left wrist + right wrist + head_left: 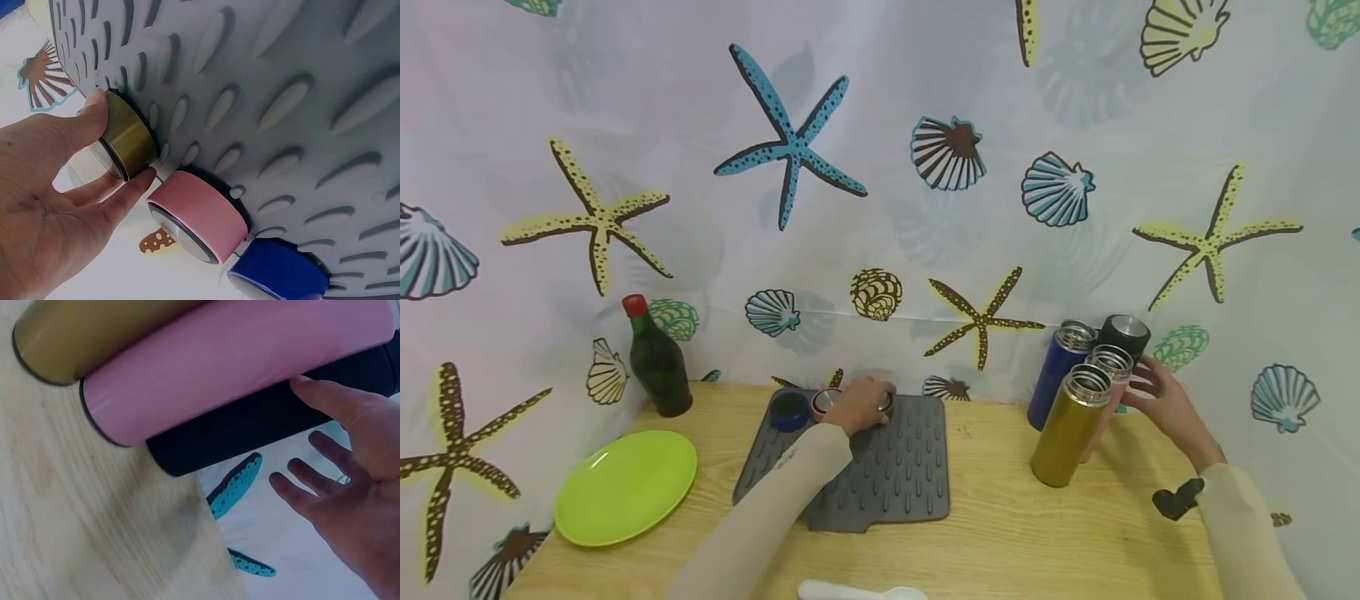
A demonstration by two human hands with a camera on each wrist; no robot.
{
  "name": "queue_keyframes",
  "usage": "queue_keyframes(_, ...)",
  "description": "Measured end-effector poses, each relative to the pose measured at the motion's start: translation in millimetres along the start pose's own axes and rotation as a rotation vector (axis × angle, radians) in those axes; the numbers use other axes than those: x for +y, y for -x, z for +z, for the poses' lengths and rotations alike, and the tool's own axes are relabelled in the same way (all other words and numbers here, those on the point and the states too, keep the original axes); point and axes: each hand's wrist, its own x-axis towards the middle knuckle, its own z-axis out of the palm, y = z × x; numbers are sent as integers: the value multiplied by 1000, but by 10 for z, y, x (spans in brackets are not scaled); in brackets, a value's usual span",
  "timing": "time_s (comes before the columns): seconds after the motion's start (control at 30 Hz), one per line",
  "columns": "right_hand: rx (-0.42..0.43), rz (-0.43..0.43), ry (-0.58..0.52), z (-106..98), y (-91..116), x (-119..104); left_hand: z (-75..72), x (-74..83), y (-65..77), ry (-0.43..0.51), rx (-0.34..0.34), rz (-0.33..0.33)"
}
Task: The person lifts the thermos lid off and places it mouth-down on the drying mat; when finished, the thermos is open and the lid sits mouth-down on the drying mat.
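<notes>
My left hand (859, 406) pinches a gold bottle cap (132, 136) between thumb and fingers, at the back of a dark grey ribbed mat (910, 467). Beside it on the mat sit a pink cap (201, 211) and a blue cap (281, 267). Over at the right, my right hand (1167, 404) is next to a black thermos (250, 428), fingers spread and loosely bent, the thumb tip overlapping its side in the right wrist view. Close against it stand an uncapped pink thermos (231, 365), a gold one (1070, 429) and a blue one (1051, 379). The black thermos has its lid on.
A green plate (628, 487) lies at the left of the wooden table (985, 533), with a dark bottle with a red cap (658, 358) behind it. At the front edge is a white spoon (861, 592). A patterned curtain (895, 225) hangs behind the table.
</notes>
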Motion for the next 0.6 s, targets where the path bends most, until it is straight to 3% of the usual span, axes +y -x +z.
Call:
queue_keyframes(0.3, -192, -1, -101, 13, -80, 145, 2, 2, -2, 19, -12, -2)
queue_keyframes(0.47, -239, 7, -122, -1, -118, 193, -10, 29, -9, 7, -22, -11)
queue_keyframes(0.6, -228, 36, -88, -3, -107, 220, 9, 24, -22, -4, -21, -13)
